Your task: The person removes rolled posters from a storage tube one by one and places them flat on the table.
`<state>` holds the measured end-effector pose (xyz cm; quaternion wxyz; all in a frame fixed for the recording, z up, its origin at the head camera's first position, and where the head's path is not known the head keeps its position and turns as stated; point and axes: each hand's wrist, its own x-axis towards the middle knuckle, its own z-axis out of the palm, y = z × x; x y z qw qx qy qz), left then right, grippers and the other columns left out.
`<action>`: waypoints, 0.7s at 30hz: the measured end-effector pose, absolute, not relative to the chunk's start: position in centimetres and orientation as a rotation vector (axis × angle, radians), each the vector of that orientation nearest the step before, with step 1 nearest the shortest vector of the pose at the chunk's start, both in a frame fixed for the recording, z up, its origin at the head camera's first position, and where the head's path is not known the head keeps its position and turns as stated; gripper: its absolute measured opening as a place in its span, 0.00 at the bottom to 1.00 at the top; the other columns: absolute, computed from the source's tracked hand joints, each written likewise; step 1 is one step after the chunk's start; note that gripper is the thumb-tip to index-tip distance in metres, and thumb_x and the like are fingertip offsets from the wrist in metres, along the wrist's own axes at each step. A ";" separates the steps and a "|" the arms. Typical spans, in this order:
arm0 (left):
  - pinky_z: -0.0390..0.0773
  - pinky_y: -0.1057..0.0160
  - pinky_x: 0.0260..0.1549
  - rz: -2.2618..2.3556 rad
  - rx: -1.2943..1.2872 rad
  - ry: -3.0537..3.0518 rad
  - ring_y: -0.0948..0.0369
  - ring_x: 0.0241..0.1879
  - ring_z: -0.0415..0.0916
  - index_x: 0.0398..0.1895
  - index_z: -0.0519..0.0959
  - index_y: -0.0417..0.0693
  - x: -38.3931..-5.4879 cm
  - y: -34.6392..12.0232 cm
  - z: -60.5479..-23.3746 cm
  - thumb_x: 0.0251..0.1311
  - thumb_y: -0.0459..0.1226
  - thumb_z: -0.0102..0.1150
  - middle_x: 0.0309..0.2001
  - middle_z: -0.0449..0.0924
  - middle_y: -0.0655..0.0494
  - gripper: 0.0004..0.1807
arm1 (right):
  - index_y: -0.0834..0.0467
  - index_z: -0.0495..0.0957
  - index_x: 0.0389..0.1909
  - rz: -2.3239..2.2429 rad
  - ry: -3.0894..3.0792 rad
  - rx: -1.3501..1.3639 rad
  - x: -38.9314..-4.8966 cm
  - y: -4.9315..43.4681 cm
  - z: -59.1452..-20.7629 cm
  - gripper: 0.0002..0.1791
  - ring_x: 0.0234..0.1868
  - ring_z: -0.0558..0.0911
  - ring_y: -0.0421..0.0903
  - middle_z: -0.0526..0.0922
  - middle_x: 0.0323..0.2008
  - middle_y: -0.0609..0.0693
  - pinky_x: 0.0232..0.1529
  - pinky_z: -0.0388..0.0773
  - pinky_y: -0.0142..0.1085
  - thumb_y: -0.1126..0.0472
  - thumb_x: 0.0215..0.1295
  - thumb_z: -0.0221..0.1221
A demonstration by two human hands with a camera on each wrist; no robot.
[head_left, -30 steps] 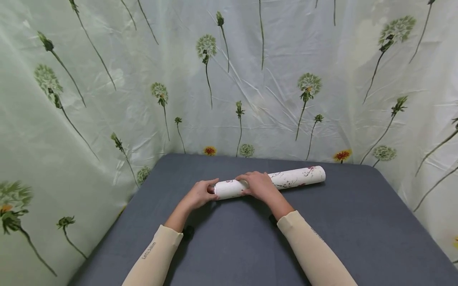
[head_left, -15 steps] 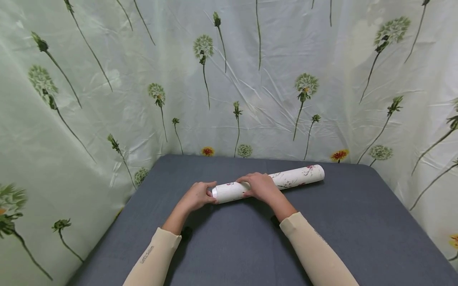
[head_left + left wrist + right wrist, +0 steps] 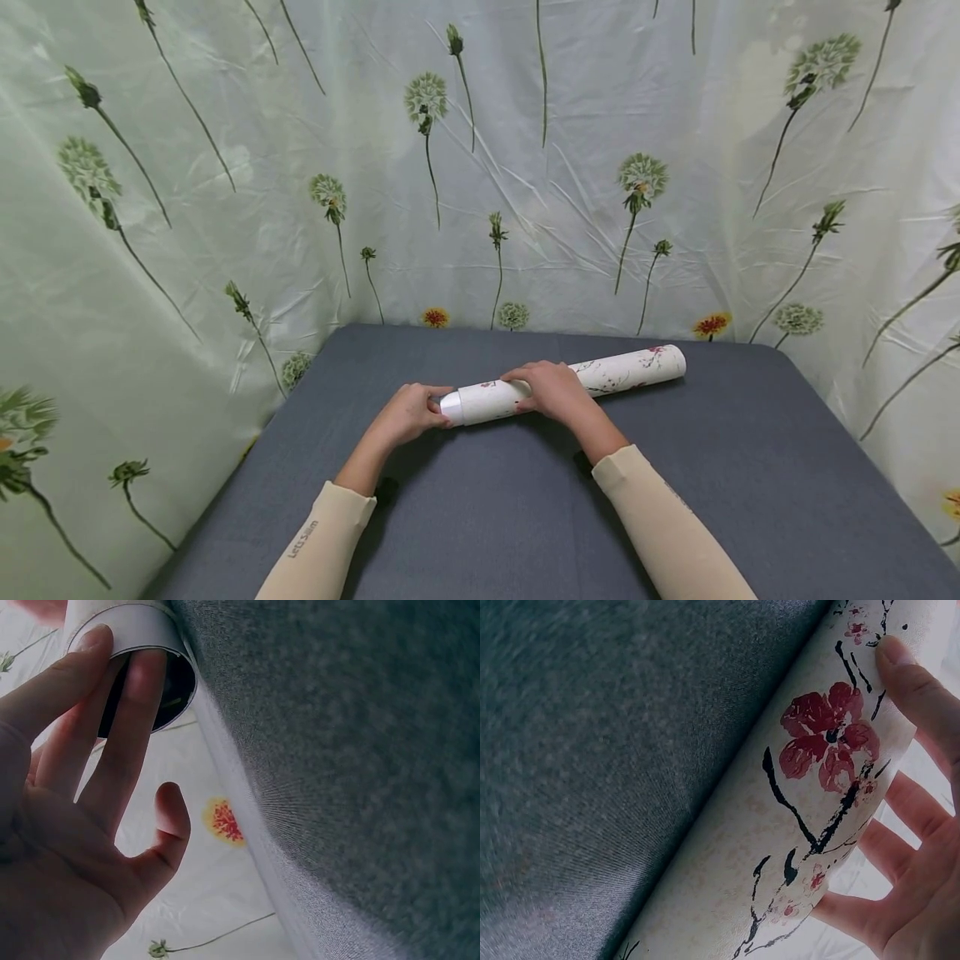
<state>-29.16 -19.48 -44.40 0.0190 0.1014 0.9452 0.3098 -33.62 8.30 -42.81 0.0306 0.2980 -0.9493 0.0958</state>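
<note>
A long white wallpaper roll [image 3: 626, 372] printed with red blossoms and dark twigs lies slantwise across the grey table. From its left end sticks out a plain, shiny white inner layer [image 3: 452, 408]. My left hand [image 3: 407, 414] pinches that layer at its rim. In the left wrist view the thumb [image 3: 79, 664] presses the outside, while two fingers reach into the dark hollow of the open end. My right hand [image 3: 555, 392] grips the roll left of its middle. The right wrist view shows its thumb [image 3: 911, 682] on the printed surface and the fingers round the far side.
The dark grey table top [image 3: 487, 508] has rounded far corners. Close behind it and along its left side hangs a pale curtain [image 3: 555, 208] with dandelion prints. Dark bands show at both wrists below the beige sleeves [image 3: 322, 542].
The plain inner layer has come out of the roll's left end and shows more and more. The right hand and the roll have shifted slightly right; the left hand stays near the end.
</note>
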 end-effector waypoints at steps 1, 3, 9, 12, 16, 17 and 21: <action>0.74 0.66 0.29 0.959 0.314 2.937 0.67 0.28 0.79 0.67 0.83 0.45 -29.2 -19.5 -44.4 0.54 0.36 0.81 0.31 0.92 0.56 0.34 | 0.40 0.83 0.66 0.297 -2.924 0.919 -33.6 8.3 -42.8 0.30 0.63 0.84 0.56 0.87 0.63 0.49 0.63 0.75 0.65 0.47 0.61 0.75; 0.74 0.66 0.29 0.950 0.316 2.942 0.67 0.28 0.79 0.66 0.83 0.45 -29.2 -19.4 -44.4 0.54 0.36 0.81 0.31 0.91 0.57 0.34 | 0.40 0.83 0.66 0.302 -2.924 0.920 -33.6 8.3 -42.9 0.30 0.63 0.84 0.56 0.87 0.63 0.49 0.63 0.76 0.64 0.48 0.61 0.75; 0.72 0.66 0.29 0.934 0.324 2.945 0.67 0.27 0.76 0.65 0.84 0.45 -29.0 -19.5 -44.2 0.53 0.36 0.81 0.29 0.90 0.58 0.33 | 0.40 0.83 0.65 0.323 -2.928 0.923 -33.5 8.6 -42.8 0.30 0.64 0.84 0.56 0.86 0.64 0.49 0.65 0.74 0.66 0.48 0.61 0.75; 0.73 0.66 0.30 0.922 0.337 2.951 0.67 0.27 0.76 0.65 0.84 0.44 -29.0 -19.6 -44.2 0.53 0.36 0.82 0.28 0.90 0.59 0.33 | 0.40 0.83 0.66 0.330 -2.936 0.925 -33.5 8.8 -42.7 0.30 0.64 0.84 0.56 0.86 0.64 0.50 0.66 0.73 0.67 0.48 0.62 0.75; 0.75 0.66 0.31 0.916 0.355 2.951 0.68 0.28 0.78 0.66 0.83 0.43 -29.0 -19.6 -44.1 0.53 0.36 0.82 0.30 0.91 0.57 0.34 | 0.40 0.82 0.67 0.329 -2.956 0.914 -33.5 9.2 -42.6 0.30 0.66 0.83 0.57 0.85 0.65 0.50 0.66 0.73 0.66 0.48 0.63 0.75; 0.75 0.66 0.32 0.917 0.358 2.950 0.68 0.28 0.79 0.65 0.83 0.42 -29.0 -19.6 -44.1 0.53 0.36 0.82 0.30 0.91 0.57 0.34 | 0.40 0.82 0.67 0.326 -2.961 0.911 -33.5 9.3 -42.6 0.30 0.66 0.82 0.57 0.85 0.66 0.50 0.66 0.73 0.65 0.48 0.63 0.75; 0.75 0.66 0.32 0.921 0.373 2.949 0.68 0.28 0.79 0.65 0.83 0.42 -29.0 -19.5 -44.1 0.53 0.36 0.82 0.30 0.91 0.57 0.34 | 0.40 0.82 0.67 0.331 -2.968 0.904 -33.6 9.9 -42.5 0.30 0.67 0.82 0.57 0.85 0.66 0.50 0.67 0.72 0.66 0.48 0.63 0.75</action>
